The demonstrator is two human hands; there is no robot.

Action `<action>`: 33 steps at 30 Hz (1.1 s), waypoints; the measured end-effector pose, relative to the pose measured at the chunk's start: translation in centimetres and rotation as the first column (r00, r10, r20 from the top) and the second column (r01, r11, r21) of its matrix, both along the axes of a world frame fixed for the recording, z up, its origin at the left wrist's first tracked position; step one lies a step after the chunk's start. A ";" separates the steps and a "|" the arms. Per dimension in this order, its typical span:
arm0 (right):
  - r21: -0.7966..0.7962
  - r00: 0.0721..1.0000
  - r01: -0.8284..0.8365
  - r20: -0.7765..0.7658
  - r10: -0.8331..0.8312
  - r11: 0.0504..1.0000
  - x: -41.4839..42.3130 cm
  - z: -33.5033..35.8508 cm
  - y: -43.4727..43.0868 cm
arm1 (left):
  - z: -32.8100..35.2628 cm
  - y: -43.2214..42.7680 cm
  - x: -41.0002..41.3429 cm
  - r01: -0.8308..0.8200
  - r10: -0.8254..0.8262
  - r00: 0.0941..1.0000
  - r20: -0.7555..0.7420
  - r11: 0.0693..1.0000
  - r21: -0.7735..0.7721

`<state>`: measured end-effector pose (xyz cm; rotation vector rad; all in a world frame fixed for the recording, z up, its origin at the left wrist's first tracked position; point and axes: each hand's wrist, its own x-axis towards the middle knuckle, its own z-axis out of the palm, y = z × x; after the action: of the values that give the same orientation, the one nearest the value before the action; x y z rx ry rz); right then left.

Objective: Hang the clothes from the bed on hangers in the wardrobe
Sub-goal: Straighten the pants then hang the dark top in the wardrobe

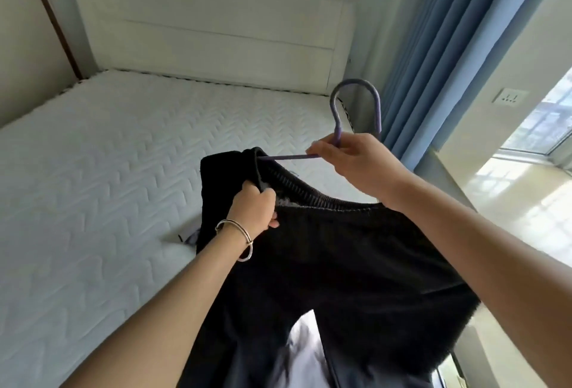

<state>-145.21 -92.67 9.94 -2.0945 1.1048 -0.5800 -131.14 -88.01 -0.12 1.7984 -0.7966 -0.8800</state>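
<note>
One black sweater (356, 264) hangs at centre frame, above the white quilted mattress (108, 155). One purple hanger (354, 82) has one arm inserted into the ribbed collar. The left hand (252, 211) grips the collar, fingers curled round it. The right hand (356, 161) pinches the hanger below its hook. One silver bangle (238, 237) circles the left wrist. One headboard (216, 31) stands at upper centre; one blue curtain (433, 62) hangs at upper right.
</note>
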 end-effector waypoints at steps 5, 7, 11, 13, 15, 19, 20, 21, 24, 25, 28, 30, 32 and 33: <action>0.070 0.996 -0.040 0.080 0.034 0.997 -1.8 8.0 4.0 | 9.9 6.5 2.9 -0.004 -0.008 0.942 0.337 0.999 0.034; 0.122 0.985 -0.098 0.152 0.079 0.988 -1.8 10.5 5.8 | 12.9 9.4 3.9 -0.010 -0.018 0.904 0.427 0.998 0.063; 0.153 0.927 -0.228 0.335 0.167 0.962 0.1 15.4 10.2 | 17.5 14.4 4.9 -0.088 0.021 0.808 0.589 0.992 0.086; 0.226 0.885 -0.276 0.440 0.155 0.934 1.3 17.6 12.5 | 19.4 17.6 5.4 -0.148 0.063 0.762 0.644 0.986 0.078; 0.300 0.848 -0.340 0.508 0.153 0.891 2.8 19.4 14.8 | 21.0 21.0 6.1 -0.232 0.144 0.672 0.727 0.972 0.022; 0.355 0.759 -0.492 0.623 0.192 0.795 7.1 21.8 20.4 | 25.7 27.6 5.5 -0.290 0.333 0.513 0.791 0.935 -0.205; 0.353 0.734 -0.516 0.651 0.191 0.780 8.6 22.2 21.9 | 27.0 29.4 5.0 -0.268 0.379 0.486 0.788 0.922 -0.278; 0.351 0.711 -0.534 0.679 0.183 0.769 10.2 22.4 23.4 | 28.1 31.2 4.5 -0.242 0.421 0.459 0.782 0.907 -0.345; 0.361 0.669 -0.569 0.726 0.161 0.739 15.2 22.8 28.5 | 30.9 36.6 3.4 -0.178 0.434 0.555 0.709 0.895 -0.409; 0.370 0.661 -0.585 0.733 0.160 0.722 16.8 23.0 30.4 | 31.5 38.4 3.5 -0.172 0.370 0.646 0.667 0.923 -0.345; 0.387 0.621 -0.681 0.756 0.210 0.622 21.0 23.8 36.6 | 32.0 44.1 5.7 -0.213 0.235 0.750 0.618 0.971 -0.110; 0.382 0.583 -0.748 0.768 0.264 0.542 23.5 24.4 40.8 | 31.9 48.3 8.3 -0.334 0.303 0.712 0.633 0.940 -0.073; 0.309 0.527 -0.809 0.758 0.385 0.500 25.9 24.7 44.9 | 32.1 52.7 11.0 -0.465 0.359 0.612 0.704 0.884 -0.047; 0.249 0.474 -0.853 0.737 0.482 0.459 27.2 24.9 46.8 | 32.3 54.9 12.4 -0.519 0.366 0.543 0.756 0.854 -0.041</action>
<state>-118.02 -45.86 34.85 -1.4203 -0.0638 -0.3140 -118.77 -33.08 32.14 2.4236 -0.6789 0.1940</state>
